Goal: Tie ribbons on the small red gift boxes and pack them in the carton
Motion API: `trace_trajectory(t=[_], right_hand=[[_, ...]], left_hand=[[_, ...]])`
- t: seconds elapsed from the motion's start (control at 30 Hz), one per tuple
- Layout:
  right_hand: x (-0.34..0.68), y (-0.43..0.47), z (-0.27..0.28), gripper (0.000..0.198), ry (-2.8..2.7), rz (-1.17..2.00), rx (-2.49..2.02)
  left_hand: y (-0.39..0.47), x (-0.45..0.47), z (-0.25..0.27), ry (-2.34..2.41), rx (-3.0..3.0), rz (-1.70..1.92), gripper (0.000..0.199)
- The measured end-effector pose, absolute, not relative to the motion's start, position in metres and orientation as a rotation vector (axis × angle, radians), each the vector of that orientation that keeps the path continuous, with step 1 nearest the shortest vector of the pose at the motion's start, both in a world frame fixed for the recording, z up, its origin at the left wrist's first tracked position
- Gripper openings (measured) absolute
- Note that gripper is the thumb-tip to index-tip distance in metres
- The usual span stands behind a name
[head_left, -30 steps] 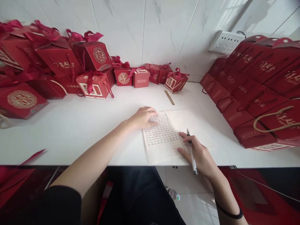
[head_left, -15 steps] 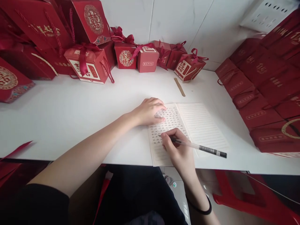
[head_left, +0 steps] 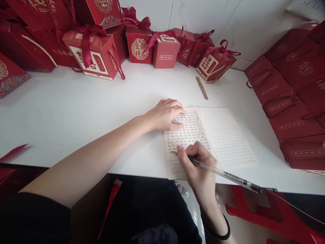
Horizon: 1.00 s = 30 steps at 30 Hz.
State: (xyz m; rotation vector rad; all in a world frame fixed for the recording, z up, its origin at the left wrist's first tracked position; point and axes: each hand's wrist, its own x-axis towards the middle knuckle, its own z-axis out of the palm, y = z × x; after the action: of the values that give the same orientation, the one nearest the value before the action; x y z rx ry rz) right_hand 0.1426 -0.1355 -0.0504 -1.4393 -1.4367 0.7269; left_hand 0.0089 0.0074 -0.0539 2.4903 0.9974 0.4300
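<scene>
An open lined notebook [head_left: 228,139] lies near the table's front edge, its left page covered with rows of small handwritten numbers and its right page bare of writing. My left hand [head_left: 169,115] rests flat on the upper left of the written page, fingers spread. In my right hand [head_left: 199,166] is a gel pen [head_left: 228,175] with a clear barrel and dark grip, pinched between thumb and fingers. Its tip is at the left end of the lowest written row. Part of that page is hidden by the right hand.
Red gift boxes [head_left: 166,54] with ribbons line the wall behind the white table [head_left: 63,112]. More red boxes [head_left: 294,125] are stacked at the right. A flat gold-brown strip [head_left: 202,88] lies beyond the notebook. A red stool [head_left: 243,206] stands below the table at right.
The pen tip has shifted slightly down and left on the page, to the start of a lower row. The camera view has tilted down a little. My left hand stays on the page.
</scene>
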Motion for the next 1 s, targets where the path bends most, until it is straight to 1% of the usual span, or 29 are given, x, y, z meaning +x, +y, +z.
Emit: trace_trajectory(t=[0.13,0.23,0.37,0.43,0.63,1.0], right_hand=[[0.139,-0.137,-0.05,0.039,-1.435,0.666,-1.48],[0.141,-0.134,-0.048,0.039,-1.439,0.684,-1.536],[0.148,-0.128,-0.044,0.039,-1.445,0.894,-1.54],[0.15,-0.127,-0.043,0.04,-1.429,0.944,-1.52],[0.147,-0.136,-0.046,0.038,-1.436,0.674,-1.568],[0.144,-0.132,-0.046,0.036,-1.598,0.578,-1.579]], left_hand=[[0.008,0.008,-0.055,0.99,2.493,0.441,0.041],[0.008,0.008,-0.056,0.989,2.489,0.453,0.041],[0.009,0.009,-0.056,0.988,2.487,0.459,0.041],[0.009,0.01,-0.057,0.987,2.485,0.466,0.042],[0.01,0.01,-0.057,0.978,2.459,0.486,0.041],[0.013,0.01,-0.061,0.961,2.441,0.529,0.044]])
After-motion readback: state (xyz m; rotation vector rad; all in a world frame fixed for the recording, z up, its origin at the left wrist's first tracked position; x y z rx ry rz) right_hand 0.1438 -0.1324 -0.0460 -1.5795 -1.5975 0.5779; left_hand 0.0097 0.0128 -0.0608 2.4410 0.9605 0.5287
